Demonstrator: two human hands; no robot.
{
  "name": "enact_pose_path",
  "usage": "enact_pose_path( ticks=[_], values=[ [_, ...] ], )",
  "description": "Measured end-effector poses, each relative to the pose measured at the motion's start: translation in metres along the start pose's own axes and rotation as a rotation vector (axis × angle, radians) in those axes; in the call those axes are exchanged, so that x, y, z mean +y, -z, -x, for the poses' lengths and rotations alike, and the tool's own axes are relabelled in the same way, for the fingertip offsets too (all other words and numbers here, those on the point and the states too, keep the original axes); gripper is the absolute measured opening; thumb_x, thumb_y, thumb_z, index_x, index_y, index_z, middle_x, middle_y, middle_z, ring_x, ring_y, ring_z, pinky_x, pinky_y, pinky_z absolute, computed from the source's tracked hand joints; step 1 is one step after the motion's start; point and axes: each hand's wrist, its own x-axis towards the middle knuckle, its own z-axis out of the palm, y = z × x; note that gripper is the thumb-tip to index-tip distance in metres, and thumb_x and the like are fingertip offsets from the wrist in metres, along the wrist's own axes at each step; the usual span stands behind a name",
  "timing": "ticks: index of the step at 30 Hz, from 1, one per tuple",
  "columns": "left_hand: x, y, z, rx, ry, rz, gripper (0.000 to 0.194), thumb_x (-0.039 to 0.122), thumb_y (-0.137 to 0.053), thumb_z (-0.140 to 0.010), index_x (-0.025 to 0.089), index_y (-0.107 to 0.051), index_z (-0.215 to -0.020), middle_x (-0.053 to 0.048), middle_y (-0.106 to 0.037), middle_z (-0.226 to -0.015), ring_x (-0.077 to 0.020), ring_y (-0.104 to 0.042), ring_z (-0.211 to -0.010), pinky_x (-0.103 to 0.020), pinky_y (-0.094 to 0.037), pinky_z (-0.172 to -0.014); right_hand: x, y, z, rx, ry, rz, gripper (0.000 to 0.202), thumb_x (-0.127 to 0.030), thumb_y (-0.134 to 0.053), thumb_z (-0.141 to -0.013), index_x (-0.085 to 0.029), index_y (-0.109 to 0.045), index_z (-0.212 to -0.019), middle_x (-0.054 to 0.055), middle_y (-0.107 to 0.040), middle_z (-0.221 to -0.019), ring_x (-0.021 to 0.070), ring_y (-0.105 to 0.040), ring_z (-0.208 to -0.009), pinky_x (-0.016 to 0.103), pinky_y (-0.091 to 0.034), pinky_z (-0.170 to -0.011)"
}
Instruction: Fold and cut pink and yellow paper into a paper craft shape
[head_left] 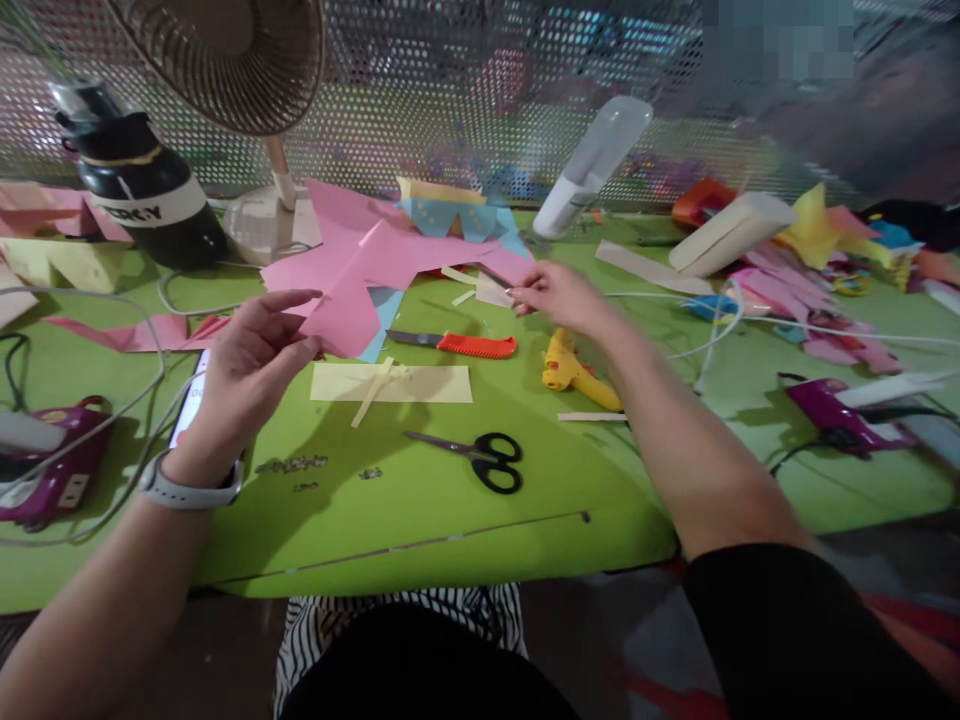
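Note:
A large pink paper star (367,262) is held up over the table's middle. My left hand (259,355) pinches its lower left part between thumb and fingers, index finger extended. My right hand (555,295) is closed at the star's right point, its fingertips on a thin dark stick-like item (495,278). Below the star lie a red-handled knife (476,345), a pale yellow paper strip (442,384) and black scissors (495,460). A yellow glue gun (570,370) rests below my right hand.
A fan (281,190) and a black bottle (154,190) stand at the back left. Purple power strips (847,415) with cables sit at both sides of the green table (420,545). Small metal bits (292,465) lie near my left wrist. Coloured paper pieces (810,300) are heaped right.

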Motion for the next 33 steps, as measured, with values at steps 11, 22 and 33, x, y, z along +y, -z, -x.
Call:
enact_pose_path(
  ticks=[11,22,33],
  values=[
    [-0.002,-0.004,0.003,-0.047,-0.008,-0.026,0.034,0.014,-0.072,-0.083,0.02,-0.066,-0.116,-0.003,-0.073,-0.091,-0.0113,-0.066,-0.079,-0.023,-0.054,-0.073,-0.035,-0.013,0.074,-0.362,0.207,-0.168,0.045,-0.065,-0.064,-0.08,-0.023,-0.072,-0.093,0.003,-0.065,-0.078,0.017,-0.053,-0.069,0.031,-0.039,-0.062],
    [0.001,-0.012,0.006,-0.04,0.017,-0.147,0.034,0.021,-0.071,-0.081,0.023,-0.064,-0.114,-0.002,-0.073,-0.093,-0.0176,-0.07,-0.081,-0.031,-0.058,-0.075,-0.038,-0.039,0.075,-0.303,0.285,-0.031,0.031,-0.051,-0.06,-0.086,-0.022,-0.071,-0.09,0.004,-0.066,-0.079,0.0165,-0.051,-0.066,0.03,-0.035,-0.062],
    [0.001,-0.011,0.007,-0.071,0.018,-0.156,0.035,0.02,-0.069,-0.082,0.022,-0.063,-0.116,-0.003,-0.073,-0.091,-0.0177,-0.071,-0.081,-0.029,-0.057,-0.071,-0.033,-0.048,0.073,-0.324,0.253,-0.033,0.03,-0.05,-0.06,-0.084,-0.021,-0.069,-0.088,0.002,-0.064,-0.074,0.0157,-0.049,-0.065,0.03,-0.032,-0.061]
  ],
)
